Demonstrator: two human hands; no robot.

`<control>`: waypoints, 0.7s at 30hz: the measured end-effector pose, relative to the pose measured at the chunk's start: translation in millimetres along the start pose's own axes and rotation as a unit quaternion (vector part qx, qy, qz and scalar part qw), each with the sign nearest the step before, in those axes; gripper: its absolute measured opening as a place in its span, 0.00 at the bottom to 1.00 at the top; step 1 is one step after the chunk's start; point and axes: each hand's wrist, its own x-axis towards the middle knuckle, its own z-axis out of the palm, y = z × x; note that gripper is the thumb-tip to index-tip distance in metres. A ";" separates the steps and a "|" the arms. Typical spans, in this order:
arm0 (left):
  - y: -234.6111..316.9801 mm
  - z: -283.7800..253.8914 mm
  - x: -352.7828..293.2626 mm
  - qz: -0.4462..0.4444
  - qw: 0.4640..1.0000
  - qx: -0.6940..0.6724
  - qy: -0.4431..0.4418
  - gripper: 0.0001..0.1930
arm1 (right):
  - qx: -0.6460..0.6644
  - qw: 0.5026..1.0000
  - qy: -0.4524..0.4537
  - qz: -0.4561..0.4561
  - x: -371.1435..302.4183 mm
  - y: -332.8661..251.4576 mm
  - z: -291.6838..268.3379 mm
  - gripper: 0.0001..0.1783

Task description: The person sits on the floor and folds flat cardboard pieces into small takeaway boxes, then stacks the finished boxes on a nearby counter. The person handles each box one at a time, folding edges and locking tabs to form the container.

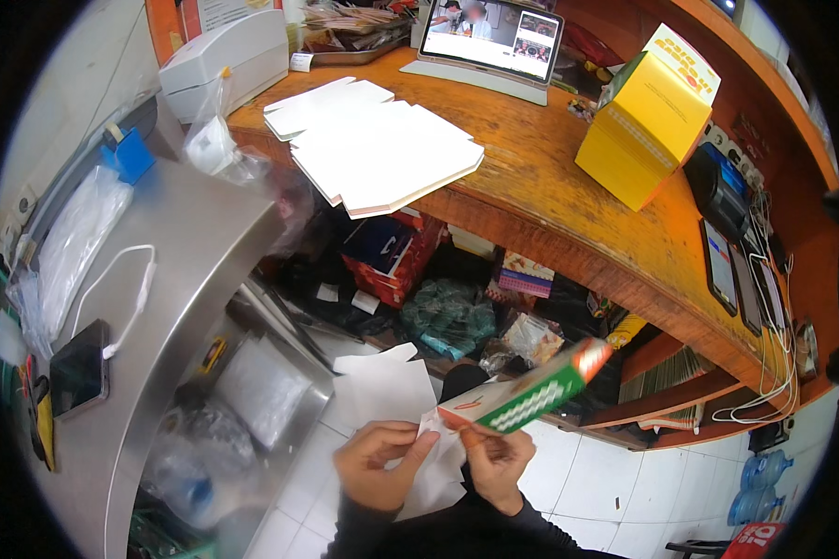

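Low in front of me, above the tiled floor, I hold a partly folded cardboard box (pixel 536 399). Its outer side is printed green, white and orange, and its plain white inside spreads out to the left. My left hand (pixel 382 466) is closed, thumb and fingers pinching a white flap near the fold. Beside it my right hand (pixel 497 469) grips the lower edge of the printed side, fingers curled. The printed end on the right is slightly blurred. A stack of flat white box blanks (pixel 391 154) lies on the wooden desk ahead.
The wooden desk (pixel 513 154) carries a tablet (pixel 489 42), yellow folded boxes (pixel 639 130), phones (pixel 720 265) and cables. At left, a steel counter (pixel 186 224) holds a charging phone (pixel 79 368) and plastic bags (pixel 84 228). Bags and boxes crowd the space under the desk.
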 end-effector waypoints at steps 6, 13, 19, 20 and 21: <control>-2.8 -3.1 -0.2 0.048 0.998 0.040 -0.008 0.05 | -0.153 0.988 0.012 -0.030 -1.2 -0.4 17.2 0.22; 0.8 -6.5 2.5 0.048 0.995 0.082 -0.039 0.07 | 0.032 0.990 -0.021 0.133 8.9 -23.3 13.3 0.19; 8.4 -14.3 7.5 0.107 0.979 0.145 -0.091 0.07 | -0.106 0.990 -0.069 0.069 5.7 -16.0 4.1 0.25; 9.1 -14.3 7.3 0.107 0.977 0.160 -0.095 0.07 | -0.145 0.986 -0.076 0.037 7.8 -13.6 2.7 0.25; 8.8 -13.5 7.7 0.119 0.977 0.147 -0.094 0.06 | -0.171 0.982 -0.077 0.011 7.8 -12.8 2.1 0.25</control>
